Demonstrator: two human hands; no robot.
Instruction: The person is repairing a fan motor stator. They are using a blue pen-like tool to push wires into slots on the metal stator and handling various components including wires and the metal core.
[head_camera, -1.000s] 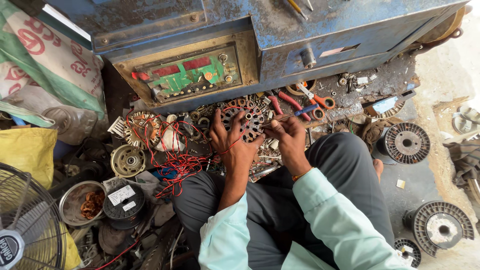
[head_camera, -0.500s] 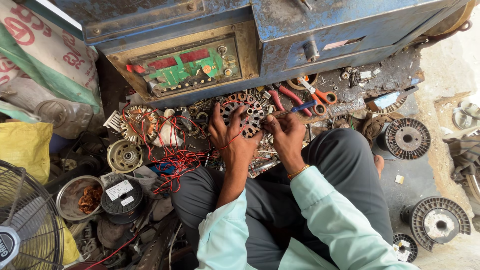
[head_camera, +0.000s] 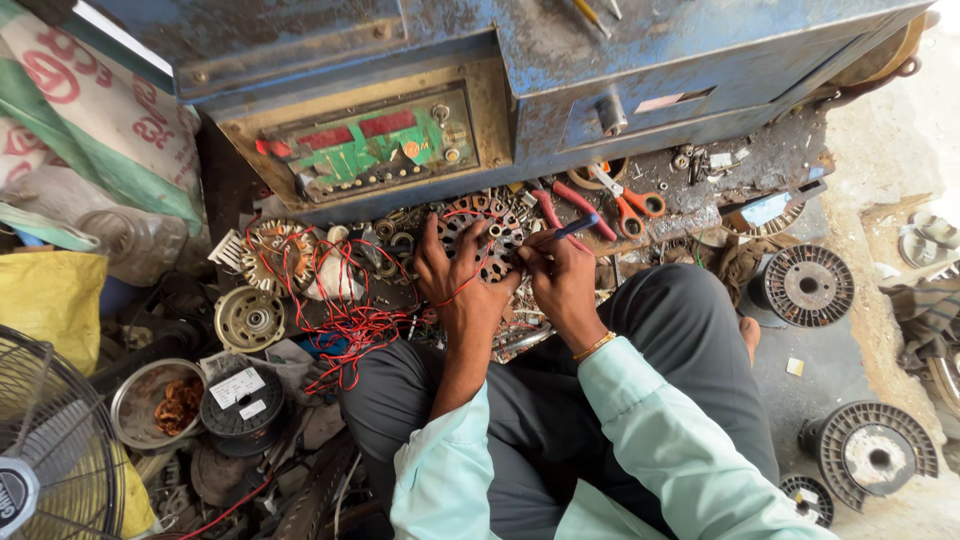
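Stator (head_camera: 487, 232) work is the step in hand: a round, slotted metal core lies at the knees, just below the blue machine (head_camera: 620, 70), near the middle of the view. The left hand (head_camera: 452, 285) rests on it from 7 o'clock, fingers spread and laid flat across the slots, pressing rather than gripping; a strand of red wire (head_camera: 350, 322) runs across the back of that hand. The right hand (head_camera: 562, 278) comes in from 4 o'clock, fingers curled tight, and seems to pinch a slim blue tool (head_camera: 578, 225) whose tip points toward the core's rim at 3 o'clock. Whether wire is also caught in that grip I cannot tell.

The rest of the red wire lies in a loose tangle at 8 o'clock from the core, reaching to a second wound core (head_camera: 275, 252) at 9 o'clock. Red pliers (head_camera: 552, 205) and orange scissors (head_camera: 636, 208) lie near at 2 o'clock, and an empty spool (head_camera: 806, 285) sits well apart at 3 o'clock.

By my judgement, further work in the slots calls for the left hand to hold the core steady while the right guides the tip finely, keeping the loose strand clear of the fingers.
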